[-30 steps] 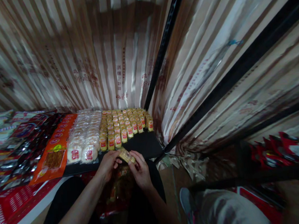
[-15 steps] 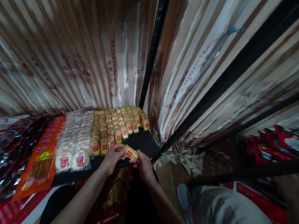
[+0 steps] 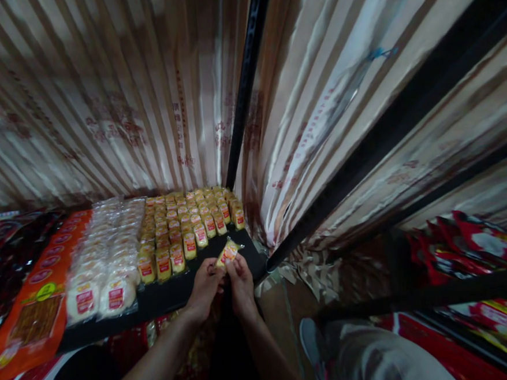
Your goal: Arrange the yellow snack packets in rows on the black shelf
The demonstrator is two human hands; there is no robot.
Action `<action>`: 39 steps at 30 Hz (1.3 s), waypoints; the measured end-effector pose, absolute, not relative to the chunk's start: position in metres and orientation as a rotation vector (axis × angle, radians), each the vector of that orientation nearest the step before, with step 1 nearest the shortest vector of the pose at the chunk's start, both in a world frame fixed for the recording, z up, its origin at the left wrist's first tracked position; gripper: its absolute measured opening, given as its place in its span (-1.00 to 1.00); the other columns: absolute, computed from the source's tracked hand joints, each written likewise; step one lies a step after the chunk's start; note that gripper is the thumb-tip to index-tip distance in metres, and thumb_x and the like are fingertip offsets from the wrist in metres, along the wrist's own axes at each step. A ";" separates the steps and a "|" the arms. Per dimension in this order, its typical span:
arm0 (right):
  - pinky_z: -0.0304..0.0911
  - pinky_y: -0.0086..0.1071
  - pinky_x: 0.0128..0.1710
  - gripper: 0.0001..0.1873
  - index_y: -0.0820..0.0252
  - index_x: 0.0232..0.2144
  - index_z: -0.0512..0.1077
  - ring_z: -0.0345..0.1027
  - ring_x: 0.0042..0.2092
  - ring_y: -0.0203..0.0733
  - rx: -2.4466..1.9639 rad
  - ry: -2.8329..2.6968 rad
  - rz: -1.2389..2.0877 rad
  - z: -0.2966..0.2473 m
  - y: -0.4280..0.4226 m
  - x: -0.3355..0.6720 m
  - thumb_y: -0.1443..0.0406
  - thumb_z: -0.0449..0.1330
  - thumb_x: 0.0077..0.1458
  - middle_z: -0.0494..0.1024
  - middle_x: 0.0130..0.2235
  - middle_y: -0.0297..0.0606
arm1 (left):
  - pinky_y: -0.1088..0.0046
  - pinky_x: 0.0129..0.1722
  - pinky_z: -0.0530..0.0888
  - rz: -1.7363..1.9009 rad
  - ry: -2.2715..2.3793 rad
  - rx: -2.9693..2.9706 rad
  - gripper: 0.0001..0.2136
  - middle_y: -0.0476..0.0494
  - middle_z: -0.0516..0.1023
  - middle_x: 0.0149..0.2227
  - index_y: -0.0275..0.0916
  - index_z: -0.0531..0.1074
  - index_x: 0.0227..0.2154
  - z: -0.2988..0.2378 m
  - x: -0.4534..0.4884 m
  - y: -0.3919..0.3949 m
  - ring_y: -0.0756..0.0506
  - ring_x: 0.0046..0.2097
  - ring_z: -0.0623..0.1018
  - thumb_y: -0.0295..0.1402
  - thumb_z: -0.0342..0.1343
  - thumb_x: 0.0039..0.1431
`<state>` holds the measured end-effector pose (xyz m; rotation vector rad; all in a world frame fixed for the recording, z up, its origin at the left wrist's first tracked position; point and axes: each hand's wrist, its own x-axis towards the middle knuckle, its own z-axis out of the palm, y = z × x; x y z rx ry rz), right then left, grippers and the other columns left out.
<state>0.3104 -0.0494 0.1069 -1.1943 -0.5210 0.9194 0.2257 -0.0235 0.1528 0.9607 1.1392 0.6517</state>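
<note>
Between my two hands is a small yellow snack packet [image 3: 228,253] with a red and white label and a clear crimped wrapper end. My right hand [image 3: 241,283] pinches it from the near side. The fingers of my left hand [image 3: 208,286] are curled against its left side. Just beyond, rows of like yellow packets [image 3: 189,245] stand on a black shelf [image 3: 169,291]. To their left lie two rows of round white cakes [image 3: 114,295] in clear wrap, with red labels.
An orange snack bag [image 3: 36,315] and dark packages lie at the far left. Pleated printed sheeting [image 3: 143,105] hangs behind, crossed by black metal posts [image 3: 246,86]. At right, another person's grey trouser leg [image 3: 377,349] and shoe show near red packages [image 3: 495,237].
The view has shifted, so the shelf goods sit further left and lower. My hands have come closer together, and the packet is turned with its wrapper end pointing up.
</note>
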 end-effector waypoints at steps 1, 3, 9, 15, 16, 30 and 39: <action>0.30 -0.36 -0.22 -0.55 0.21 -0.10 0.34 0.40 -0.21 -0.19 -1.242 -0.544 0.889 0.106 -0.046 0.317 0.12 0.17 -0.03 0.52 -0.21 -0.22 | 0.64 -0.60 0.26 0.625 1.165 1.012 -0.79 0.05 0.40 -0.50 -0.26 0.35 -0.28 0.151 0.229 -0.021 0.07 -0.51 0.45 -0.35 0.12 -0.02; 0.28 -0.35 -0.18 -0.52 0.24 -0.09 0.37 0.38 -0.17 -0.17 -1.342 -0.586 0.804 0.103 -0.036 0.332 0.12 0.17 -0.06 0.51 -0.16 -0.19 | 0.63 -0.58 0.26 0.601 1.205 1.117 -0.79 0.05 0.40 -0.49 -0.27 0.36 -0.25 0.146 0.235 -0.014 0.08 -0.52 0.44 -0.40 0.08 0.00; 0.31 -0.30 -0.19 -0.46 0.24 -0.04 0.34 0.40 -0.22 -0.19 -1.317 -0.648 0.717 0.093 -0.005 0.365 0.15 0.20 -0.11 0.51 -0.22 -0.18 | 0.53 -0.35 0.39 0.798 1.332 1.409 -0.66 -0.13 0.44 -0.23 -0.29 0.34 -0.09 0.128 0.258 0.016 0.09 -0.48 0.43 -0.43 0.07 0.01; 0.33 -0.31 -0.16 -0.61 0.20 -0.17 0.38 0.41 -0.19 -0.20 -1.248 -0.824 0.726 0.094 0.002 0.364 0.17 0.21 -0.07 0.52 -0.23 -0.19 | 0.55 -0.46 0.37 0.852 1.249 1.371 -0.68 -0.11 0.50 -0.27 -0.24 0.37 -0.13 0.129 0.275 0.045 0.05 -0.48 0.43 -0.32 0.14 0.00; 0.32 -0.29 -0.12 -0.64 0.20 -0.16 0.38 0.41 -0.16 -0.18 -1.268 -0.855 0.709 0.094 0.003 0.364 0.16 0.17 -0.02 0.52 -0.20 -0.18 | 0.56 -0.48 0.36 0.864 1.260 1.364 -0.72 -0.09 0.50 -0.32 -0.23 0.39 -0.19 0.132 0.275 0.049 0.03 -0.46 0.44 -0.33 0.15 -0.02; 0.11 -0.07 0.13 -0.53 0.27 0.09 0.26 0.01 0.20 -0.07 -1.670 -1.474 0.079 0.074 0.031 0.341 0.40 -0.06 0.12 0.31 0.12 -0.10 | 0.56 -0.51 0.30 1.091 1.386 1.396 -0.75 -0.04 0.44 -0.39 -0.23 0.33 -0.22 0.159 0.267 0.102 0.03 -0.50 0.42 -0.37 0.10 -0.01; 0.20 -0.08 0.06 -0.55 0.23 -0.03 0.38 0.14 0.09 -0.05 -1.657 -1.531 0.065 0.078 0.028 0.341 0.48 -0.06 0.04 0.46 -0.07 -0.10 | 0.43 -0.21 0.34 0.820 1.387 1.936 -0.70 -0.12 0.48 -0.26 -0.18 0.33 -0.10 0.153 0.312 0.111 -0.07 -0.23 0.47 -0.41 0.04 0.06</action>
